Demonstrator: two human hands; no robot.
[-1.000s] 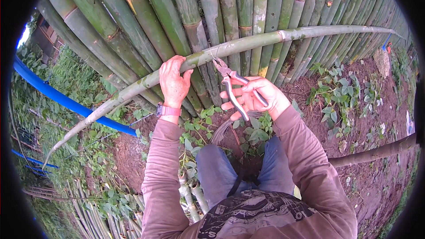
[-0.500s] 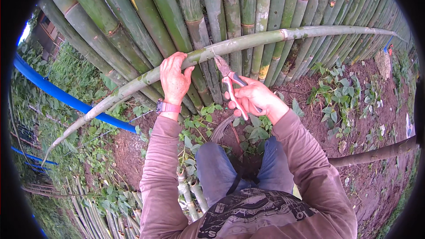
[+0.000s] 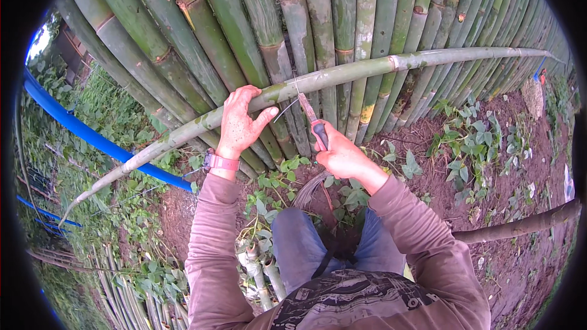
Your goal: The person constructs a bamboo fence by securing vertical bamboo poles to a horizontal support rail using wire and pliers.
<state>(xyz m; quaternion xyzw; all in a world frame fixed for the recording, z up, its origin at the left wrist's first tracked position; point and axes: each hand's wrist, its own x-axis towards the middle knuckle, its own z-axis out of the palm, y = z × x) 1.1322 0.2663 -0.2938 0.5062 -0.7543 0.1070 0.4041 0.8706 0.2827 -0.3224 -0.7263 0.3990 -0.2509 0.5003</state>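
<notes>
A long horizontal bamboo pole point(image 3: 361, 70) crosses a wall of upright green bamboo poles point(image 3: 214, 30). My left hand point(image 3: 241, 121) has its fingers hooked over the horizontal pole, thumb stuck out to the right. Pliers with red and dark handles point(image 3: 319, 133) are closed in my right hand point(image 3: 343, 156). Their jaws point up and meet a thin wire point(image 3: 296, 79) that loops round the pole just right of my left hand. A loose wire end point(image 3: 286, 110) sticks out leftward from the jaws. My right fingers partly cover the handles.
A blue pipe point(image 3: 92, 137) curves along the left. Below the wall lies a bundle of thin wires point(image 3: 312, 190) among leafy vines point(image 3: 474, 140). A brown pole point(image 3: 520, 226) lies on the right, and cut bamboo point(image 3: 134, 299) is at lower left.
My right hand has turned the pliers, so their handles, spread before, now lie in line and closed in my fist. A wire end now sticks out leftward. My left thumb has swung outward.
</notes>
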